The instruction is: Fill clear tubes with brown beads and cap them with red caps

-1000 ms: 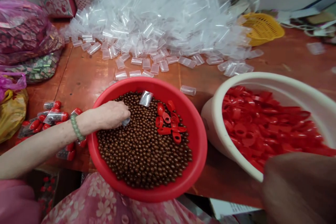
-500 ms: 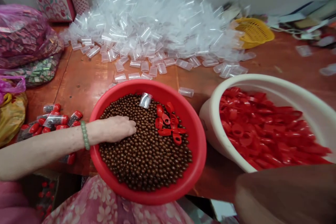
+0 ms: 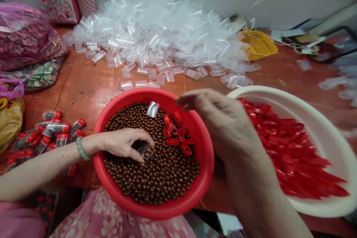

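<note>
Your left hand (image 3: 122,144) grip pinches one small clear plastic vial (image 3: 147,151) over brown beads (image 3: 156,171) in round red plastic basin (image 3: 208,156). Your right hand (image 3: 220,122) hovers, fingers loosely curled, holding nothing visible.

My worktop is a reddish-brown wooden table (image 3: 83,85), and nearest me on it sits the red basin (image 3: 208,156), with the white basin (image 3: 329,148) just beside it on the right. Across the far side spreads a big heap of clear plastic tubes (image 3: 156,33), with a yellow basket (image 3: 258,44) at its right end and loose tubes strewn towards the red basin. On the near left lie capped tubes with red lids (image 3: 52,130), and further left sit a pink bag (image 3: 25,33), a clear bag of green sweets (image 3: 36,76) and a yellow bag (image 3: 9,119).
</note>
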A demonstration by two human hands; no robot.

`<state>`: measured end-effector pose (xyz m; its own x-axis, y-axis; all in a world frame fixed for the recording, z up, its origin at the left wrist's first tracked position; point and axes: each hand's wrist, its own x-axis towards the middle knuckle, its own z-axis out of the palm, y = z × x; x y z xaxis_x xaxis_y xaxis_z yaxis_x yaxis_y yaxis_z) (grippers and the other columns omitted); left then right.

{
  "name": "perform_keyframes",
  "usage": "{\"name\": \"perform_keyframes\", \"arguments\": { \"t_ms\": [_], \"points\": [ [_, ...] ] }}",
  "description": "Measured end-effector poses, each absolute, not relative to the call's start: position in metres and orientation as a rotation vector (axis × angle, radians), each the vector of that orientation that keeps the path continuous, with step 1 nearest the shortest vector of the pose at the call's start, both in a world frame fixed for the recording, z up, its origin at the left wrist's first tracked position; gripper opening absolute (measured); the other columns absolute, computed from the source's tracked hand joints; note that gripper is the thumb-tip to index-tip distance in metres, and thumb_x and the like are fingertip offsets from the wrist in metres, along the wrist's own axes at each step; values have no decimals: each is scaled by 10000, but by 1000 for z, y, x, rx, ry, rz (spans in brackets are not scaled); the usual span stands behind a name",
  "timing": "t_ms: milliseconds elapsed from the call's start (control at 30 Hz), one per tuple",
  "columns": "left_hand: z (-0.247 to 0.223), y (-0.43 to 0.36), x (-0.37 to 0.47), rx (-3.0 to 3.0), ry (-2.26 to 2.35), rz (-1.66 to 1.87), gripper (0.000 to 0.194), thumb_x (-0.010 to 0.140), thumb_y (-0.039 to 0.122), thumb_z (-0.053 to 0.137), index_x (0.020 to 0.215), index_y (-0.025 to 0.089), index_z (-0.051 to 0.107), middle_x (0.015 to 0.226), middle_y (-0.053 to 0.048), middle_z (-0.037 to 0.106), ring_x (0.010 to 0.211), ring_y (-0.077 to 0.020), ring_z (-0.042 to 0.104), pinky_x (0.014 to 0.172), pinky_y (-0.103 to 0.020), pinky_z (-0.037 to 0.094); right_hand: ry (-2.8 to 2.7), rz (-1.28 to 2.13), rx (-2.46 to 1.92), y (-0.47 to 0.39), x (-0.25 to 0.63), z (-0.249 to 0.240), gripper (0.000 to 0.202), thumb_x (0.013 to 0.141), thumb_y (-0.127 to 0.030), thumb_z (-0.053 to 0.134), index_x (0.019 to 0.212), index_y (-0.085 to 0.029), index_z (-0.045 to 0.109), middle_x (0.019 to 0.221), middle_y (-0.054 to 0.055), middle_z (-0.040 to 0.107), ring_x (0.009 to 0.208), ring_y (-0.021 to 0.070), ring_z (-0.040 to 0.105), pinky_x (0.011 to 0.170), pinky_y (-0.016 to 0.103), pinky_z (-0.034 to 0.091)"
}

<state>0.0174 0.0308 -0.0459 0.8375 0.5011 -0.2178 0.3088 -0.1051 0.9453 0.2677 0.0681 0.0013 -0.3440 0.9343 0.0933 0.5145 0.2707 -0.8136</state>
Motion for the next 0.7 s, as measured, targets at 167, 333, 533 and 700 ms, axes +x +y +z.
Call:
{"name": "perform_keyframes", "arguments": {
  "t_ms": [167, 333, 533, 700],
  "points": [
    [-36, 28, 8, 1382, 770, 474, 388, 757, 222, 720, 1117, 170, 589, 1084, -49, 620, 1040, -183, 573, 973, -353, 418, -2686, 865, -1346, 64, 255, -16, 164, 859, -172, 548, 981, -170, 657, 984, 86, 673, 942, 232, 622, 851, 357, 486],
    [-28, 15, 4, 1161, 793, 577, 383, 730, 170, 716, 1089, 154, 584, 1049, -49, 620, 989, -166, 591, 923, -335, 440, -3129, 635, -1445, 57, 248, -25, 203, 807, -81, 565, 979, -152, 646, 1069, 127, 626, 995, 283, 588, 884, 404, 461],
    [-30, 8, 0, 1388, 854, 622, 378, 755, 173, 692, 1123, 147, 610, 1119, -87, 644, 1051, -198, 593, 974, -363, 436, -3143, 605, -1434, 54, 244, -32, 179, 830, -81, 539, 966, -147, 636, 1045, 120, 622, 984, 262, 618, 963, 417, 436],
    [-34, 9, -1, 1454, 843, 641, 412, 765, 223, 698, 1160, 140, 615, 1126, -93, 651, 1050, -204, 594, 991, -375, 434, -2929, 696, -1325, 52, 237, -21, 164, 884, -146, 519, 986, -167, 646, 1005, 98, 648, 956, 243, 627, 883, 385, 482]
  ]
}}
